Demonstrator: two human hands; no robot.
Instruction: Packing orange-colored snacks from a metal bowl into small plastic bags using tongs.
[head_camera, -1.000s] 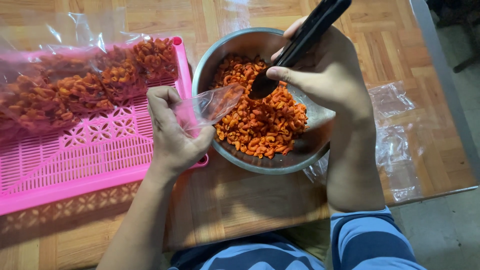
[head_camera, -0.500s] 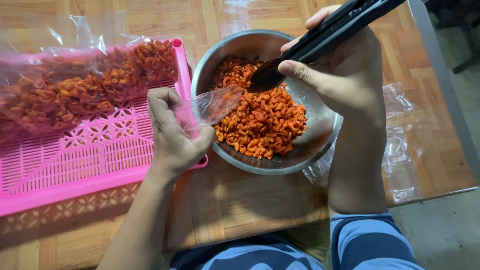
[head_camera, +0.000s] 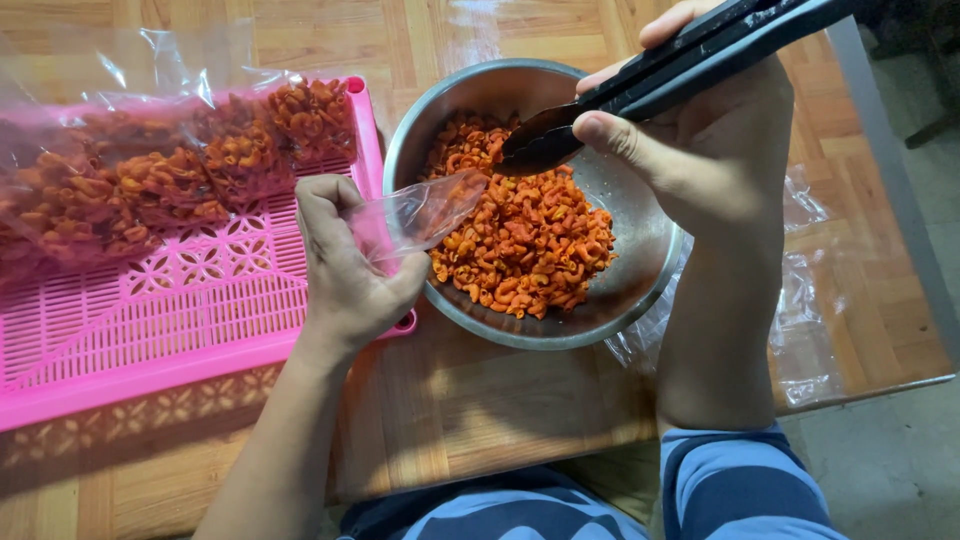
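Note:
A steel bowl (head_camera: 640, 262) on the wooden table holds a heap of orange-red curled macaroni snacks (head_camera: 520, 235). My right hand (head_camera: 705, 150) grips a black scoop (head_camera: 650, 80) with a long handle; its dark head rests low over the snacks near the bowl's far side. My left hand (head_camera: 345, 265) pinches a small clear plastic bag (head_camera: 425, 212), whose mouth lies over the bowl's left rim, beside the scoop's head. The bag looks empty.
A pink slotted plastic tray (head_camera: 150, 310) lies at the left, with several filled clear bags of the same snacks (head_camera: 150, 170) on its far part. Loose clear plastic (head_camera: 800, 290) lies right of the bowl. The table's edge runs along the right.
My right hand has lifted and swung the scoop's handle farther right and flatter, its head drawing back toward the bowl's far side. My left hand and the bag have stayed still.

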